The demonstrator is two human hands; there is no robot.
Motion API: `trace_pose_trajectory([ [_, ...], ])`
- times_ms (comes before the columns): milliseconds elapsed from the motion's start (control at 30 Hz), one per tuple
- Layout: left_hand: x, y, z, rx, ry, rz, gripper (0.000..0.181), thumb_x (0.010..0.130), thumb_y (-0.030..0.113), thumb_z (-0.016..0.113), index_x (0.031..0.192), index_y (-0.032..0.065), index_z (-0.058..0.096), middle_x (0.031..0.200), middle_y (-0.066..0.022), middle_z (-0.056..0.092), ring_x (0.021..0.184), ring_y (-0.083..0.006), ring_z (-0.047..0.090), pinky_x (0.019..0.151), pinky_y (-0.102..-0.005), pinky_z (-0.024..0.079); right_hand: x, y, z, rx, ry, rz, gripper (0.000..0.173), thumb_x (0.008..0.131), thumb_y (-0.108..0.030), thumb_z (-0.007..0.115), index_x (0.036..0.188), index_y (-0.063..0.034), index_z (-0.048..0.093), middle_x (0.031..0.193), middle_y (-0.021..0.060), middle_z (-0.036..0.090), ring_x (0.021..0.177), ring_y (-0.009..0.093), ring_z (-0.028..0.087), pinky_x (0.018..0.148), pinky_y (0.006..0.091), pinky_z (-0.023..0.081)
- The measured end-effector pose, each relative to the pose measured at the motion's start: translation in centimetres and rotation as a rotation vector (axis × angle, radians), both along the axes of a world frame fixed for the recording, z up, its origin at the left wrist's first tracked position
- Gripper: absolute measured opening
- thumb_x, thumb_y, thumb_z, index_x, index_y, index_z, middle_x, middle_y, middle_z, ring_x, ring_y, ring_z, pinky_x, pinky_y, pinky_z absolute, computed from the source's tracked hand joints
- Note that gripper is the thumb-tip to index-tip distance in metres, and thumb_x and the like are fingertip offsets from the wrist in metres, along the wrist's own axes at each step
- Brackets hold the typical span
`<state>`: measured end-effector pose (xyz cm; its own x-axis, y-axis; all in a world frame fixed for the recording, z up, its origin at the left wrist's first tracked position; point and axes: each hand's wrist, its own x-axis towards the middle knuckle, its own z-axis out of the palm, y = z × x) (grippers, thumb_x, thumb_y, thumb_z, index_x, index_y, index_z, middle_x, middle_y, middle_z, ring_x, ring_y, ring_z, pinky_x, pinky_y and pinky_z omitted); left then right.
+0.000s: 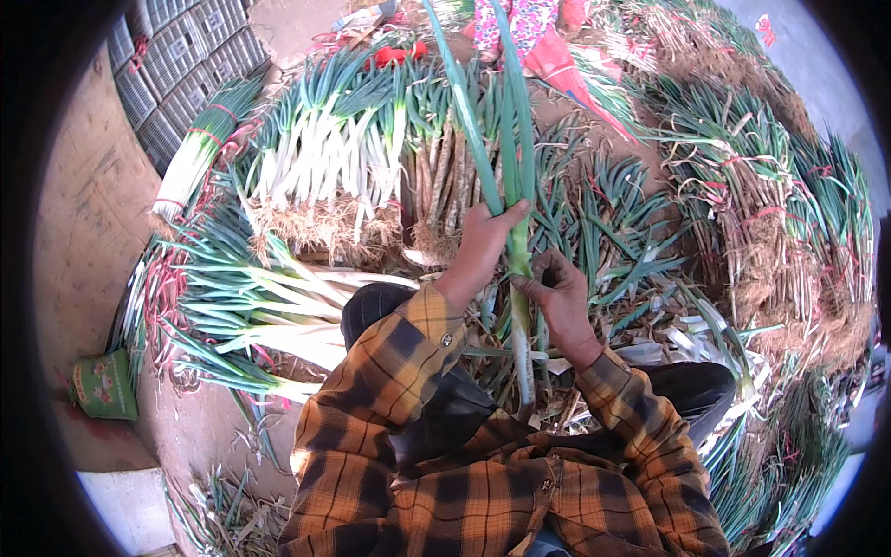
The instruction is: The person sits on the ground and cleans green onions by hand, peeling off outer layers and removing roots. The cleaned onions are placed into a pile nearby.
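A single large green onion (521,320) stands nearly upright before my chest, its long green leaves reaching to the top of the view. My left hand (482,244) is wrapped around it where the leaves join the stalk. Just below, the thumb and fingers of my right hand (561,301) pinch the stalk at its outer sheath. The root end points down between my legs and is partly in shadow. Beyond my hands stand peeled white green onions (317,157) with roots on. Beside them is a group of brown, unpeeled stalks (440,177).
Loose peeled green onions (278,306) lie by my left knee. A tied bundle (198,146) leans near stacked grey plastic crates (191,59). Unpeeled tied bundles (752,209) stand at right. Stripped leaves (640,292) cover the ground; a green bag (104,385) sits far left. Another person's flowered clothing (532,28) shows ahead.
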<state>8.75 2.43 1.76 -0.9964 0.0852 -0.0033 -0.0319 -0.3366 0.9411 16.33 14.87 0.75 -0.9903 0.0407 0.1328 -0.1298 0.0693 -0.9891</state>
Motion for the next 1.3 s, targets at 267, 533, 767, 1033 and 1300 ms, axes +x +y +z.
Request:
trace_pose_trajectory([
  [267, 0.6, 0.2, 0.3, -0.174, -0.039, 0.015, 0.028, 0.084, 0.026, 0.068, 0.086, -0.0017, 0.065, 0.073, -0.0053, 0.062, 0.060, -0.0121, 0.055, 0.056, -0.0283, 0.043, 2.1, -0.7, 1.5, 0.833, 0.603, 0.319, 0.027, 0.059, -0.001, 0.063, 0.082, -0.0081, 0.052, 0.079, 0.0084, 0.049, 0.078, 0.029, 0.052, 0.062, 0.0388, 0.043],
  [533, 0.7, -0.8, 0.4, -0.188, -0.085, 0.070, 0.029, 0.085, 0.026, 0.066, 0.090, -0.0028, 0.064, 0.069, -0.0060, 0.062, 0.054, -0.0126, 0.056, 0.048, -0.0267, 0.045, 1.0, -1.6, 2.8, 0.836, 0.663, 0.616, 0.020, 0.069, -0.006, 0.064, 0.086, -0.0064, 0.054, 0.086, 0.0070, 0.056, 0.086, 0.028, 0.057, 0.070, 0.0399, 0.044],
  [767, -2.4, -3.5, 3.1, 0.109, 0.034, 0.370, 0.021, 0.088, 0.025, 0.064, 0.089, 0.0035, 0.062, 0.068, -0.0035, 0.058, 0.055, -0.0124, 0.053, 0.053, -0.0262, 0.043, 6.6, -2.3, -2.3, 0.720, 0.217, 0.931, 0.024, 0.072, -0.007, 0.064, 0.093, -0.0048, 0.051, 0.082, 0.0124, 0.056, 0.081, 0.035, 0.060, 0.066, 0.0437, 0.050],
  [1033, -2.9, -3.8, 0.7, 0.206, -0.158, 0.369, 0.022, 0.090, 0.024, 0.058, 0.093, 0.0023, 0.058, 0.074, -0.0042, 0.057, 0.062, -0.0139, 0.053, 0.055, -0.0286, 0.042, -1.8, -1.3, 4.9, 0.924, 0.602, 0.087, 0.032, 0.072, -0.014, 0.070, 0.096, -0.0073, 0.051, 0.094, 0.0099, 0.051, 0.083, 0.032, 0.056, 0.065, 0.0414, 0.046],
  [1300, -3.0, -3.9, -0.8, 0.255, -0.194, 0.394, 0.026, 0.091, 0.024, 0.058, 0.103, 0.0013, 0.058, 0.081, -0.0061, 0.059, 0.067, -0.0163, 0.055, 0.062, -0.0298, 0.046, -1.2, -1.7, 3.6, 0.864, 0.605, 0.554, 0.022, 0.071, -0.001, 0.061, 0.092, -0.0055, 0.054, 0.083, 0.0104, 0.054, 0.082, 0.031, 0.058, 0.063, 0.0411, 0.049],
])
